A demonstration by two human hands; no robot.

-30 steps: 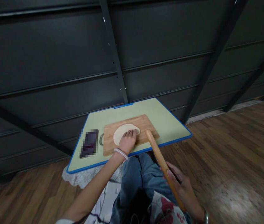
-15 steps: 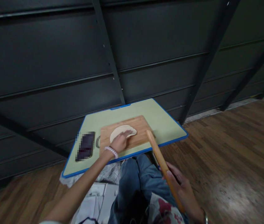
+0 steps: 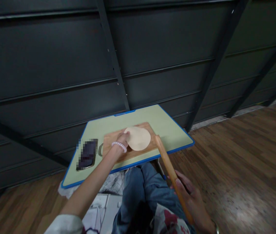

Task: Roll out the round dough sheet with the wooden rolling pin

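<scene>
One thin, pale round sheet of dough (image 3: 138, 138) is the thing in hand: it is lifted at its left edge and tilted up above the rectangular light-wood cutting board (image 3: 128, 152), which lies on the pale green tabletop with a blue rim (image 3: 174, 130). The left hand (image 3: 122, 140), a white bead bracelet (image 3: 119, 146) at its wrist, has its grip closed on that left edge; the exact finger placement is hidden behind the dough. To handle such a sheet well, I judge that it wants support from more than a pinch, since soft dough held by one edge may stretch or tear, and it should be laid back flat without folds, well within the board.

The right hand (image 3: 193, 201) is low, over the lap in blue jeans (image 3: 143, 191), its grip closed around the lower part of a long, light-wood rolling pin (image 3: 170, 172). The pin slants up so its far end reaches the board's right corner; whether it touches there I cannot tell. It seems best kept off the dough until the sheet lies flat.

A dark, blurred flat object (image 3: 87, 154) sits on the tabletop left of the board, with a wood-plank floor (image 3: 237, 156) around.
</scene>
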